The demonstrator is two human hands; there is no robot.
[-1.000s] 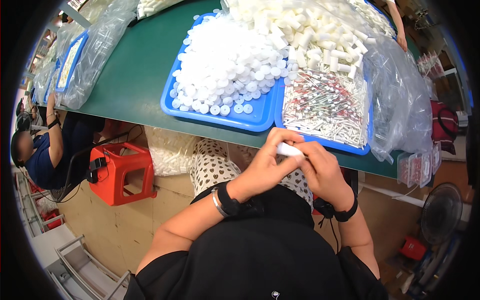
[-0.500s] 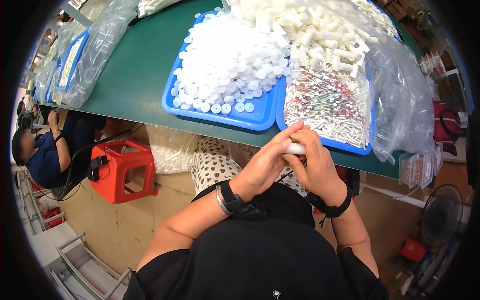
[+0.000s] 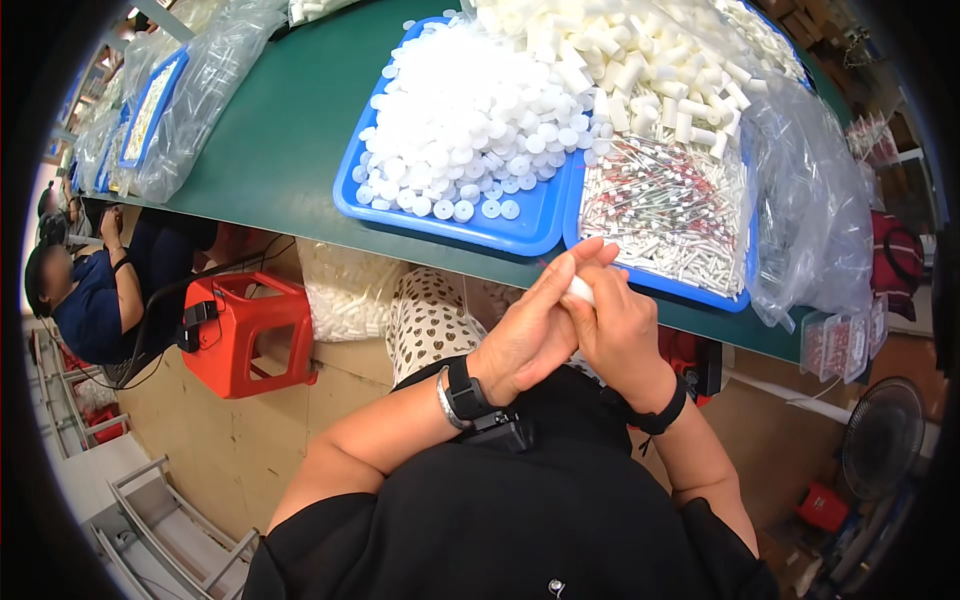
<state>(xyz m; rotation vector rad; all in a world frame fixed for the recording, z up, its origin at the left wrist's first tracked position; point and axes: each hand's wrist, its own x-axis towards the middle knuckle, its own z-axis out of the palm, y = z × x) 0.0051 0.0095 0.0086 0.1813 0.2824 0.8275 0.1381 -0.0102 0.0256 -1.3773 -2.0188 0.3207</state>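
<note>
In front of my body, at the table's near edge, a short white cylinder (image 3: 580, 289) is held between my two hands. My right hand (image 3: 625, 340) is closed round it, fingers curled over its far side. Against its other side presses my left hand (image 3: 528, 335), thumb and fingers long and close together. A thin reddish tip shows by the left fingers, too small to name. Just beyond lies a blue tray of thin white sticks (image 3: 690, 270), with red-and-white wired pieces (image 3: 665, 180) heaped on top. The cylinder's lower end is hidden by the fingers.
A blue tray (image 3: 450, 235) of white perforated discs (image 3: 470, 130) stands to the left on the green table (image 3: 260, 150). White foam-like cylinders (image 3: 650, 80) are piled behind. Clear plastic (image 3: 800, 200) drapes the right side. A red stool (image 3: 245, 335) and a seated person (image 3: 95, 300) are at left.
My right hand has turned and closed further over the white cylinder, so less of it shows. My left hand has shifted slightly. The view has moved a little.
</note>
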